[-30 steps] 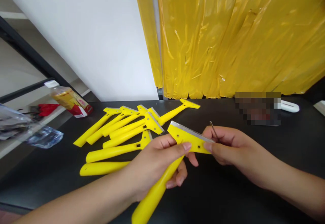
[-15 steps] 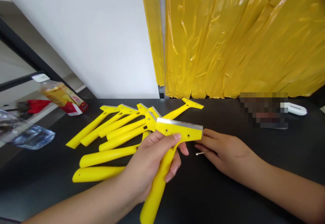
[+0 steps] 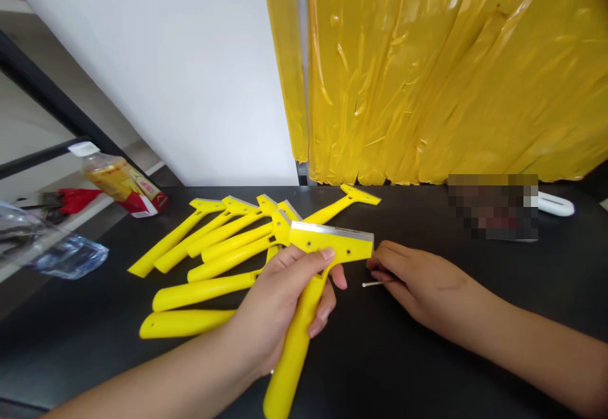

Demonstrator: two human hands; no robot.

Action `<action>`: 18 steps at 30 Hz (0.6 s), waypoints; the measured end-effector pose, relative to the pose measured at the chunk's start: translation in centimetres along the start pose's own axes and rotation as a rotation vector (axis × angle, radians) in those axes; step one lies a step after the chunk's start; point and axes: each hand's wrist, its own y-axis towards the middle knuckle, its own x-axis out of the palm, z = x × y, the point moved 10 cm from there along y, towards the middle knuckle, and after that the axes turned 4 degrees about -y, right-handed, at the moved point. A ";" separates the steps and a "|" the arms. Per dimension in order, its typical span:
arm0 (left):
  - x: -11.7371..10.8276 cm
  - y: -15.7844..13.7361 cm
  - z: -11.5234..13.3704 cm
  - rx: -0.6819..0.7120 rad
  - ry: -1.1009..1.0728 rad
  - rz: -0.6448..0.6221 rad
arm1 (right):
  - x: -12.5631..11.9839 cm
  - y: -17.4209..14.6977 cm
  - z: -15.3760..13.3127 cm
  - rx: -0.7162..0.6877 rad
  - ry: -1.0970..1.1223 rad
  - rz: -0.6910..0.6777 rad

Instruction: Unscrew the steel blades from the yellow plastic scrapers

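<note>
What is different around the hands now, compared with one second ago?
The right hand has taken its thumb off the held scraper and turned its back upward; the thin metal rod in its fingers, once pointing up, now points left. The scraper has turned, its blade edge nearer level. The left hand keeps its grip; the other scrapers lie as before.

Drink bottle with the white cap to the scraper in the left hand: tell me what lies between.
In the head view, several yellow scrapers lie on the black tabletop between the drink bottle and the left hand's held scraper.
</note>
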 end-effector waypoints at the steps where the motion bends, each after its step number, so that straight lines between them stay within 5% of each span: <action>1: 0.0 0.0 0.0 0.002 0.005 0.002 | -0.1 0.0 0.1 0.013 0.028 -0.003; 9: 0.6 -0.2 -0.3 -0.015 -0.004 -0.025 | -0.8 0.0 0.4 0.243 0.440 -0.045; 14: 2.4 -1.1 -2.2 -0.120 -0.052 -0.127 | 1.5 -1.8 -1.6 0.457 1.177 -0.201; 18: 2.8 -1.3 -2.5 -0.127 -0.058 -0.154 | 1.9 -2.4 -2.1 0.489 1.352 -0.207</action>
